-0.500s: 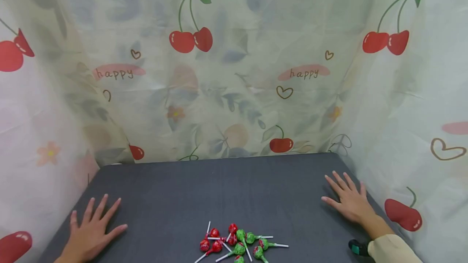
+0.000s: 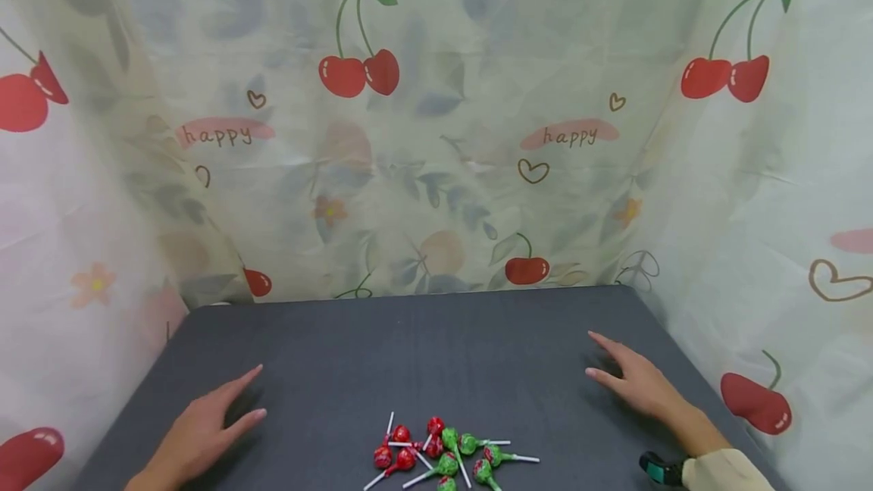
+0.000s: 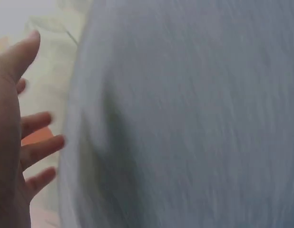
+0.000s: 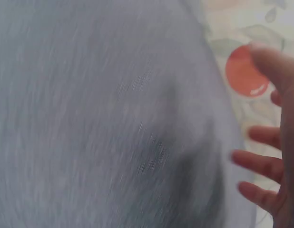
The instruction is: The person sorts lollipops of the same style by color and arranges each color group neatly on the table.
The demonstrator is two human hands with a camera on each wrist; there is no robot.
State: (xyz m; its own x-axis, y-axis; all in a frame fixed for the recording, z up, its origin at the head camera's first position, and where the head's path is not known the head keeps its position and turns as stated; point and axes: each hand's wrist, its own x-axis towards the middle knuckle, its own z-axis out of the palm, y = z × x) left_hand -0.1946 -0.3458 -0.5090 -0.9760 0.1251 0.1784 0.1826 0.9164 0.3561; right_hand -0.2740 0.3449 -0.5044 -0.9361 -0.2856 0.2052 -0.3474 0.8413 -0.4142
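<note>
My left hand (image 2: 198,430) is over the left side of the dark table, turned on its edge, thumb apart from the fingers. Nothing is in it; the left wrist view shows its spread fingers (image 3: 42,151) above the cloth. On the right side, my right hand (image 2: 637,381) hovers in a like pose, also holding nothing, its fingers (image 4: 259,162) slightly bent and apart. Between the hands, at the near middle, lies a loose group of lollipops: several red lollipops (image 2: 405,460) on the left, several green lollipops (image 2: 446,464) on the right, their white sticks pointing various ways.
The dark grey tabletop (image 2: 409,354) is enclosed by a printed curtain (image 2: 423,135) with cherries at the back and both sides. A dark band with a teal face (image 2: 660,468) sits at the right wrist, beside a cream sleeve (image 2: 726,471).
Both hands have turned from palm-down with spread fingers onto their edges and moved inward toward the middle. The lollipops lie as before.
</note>
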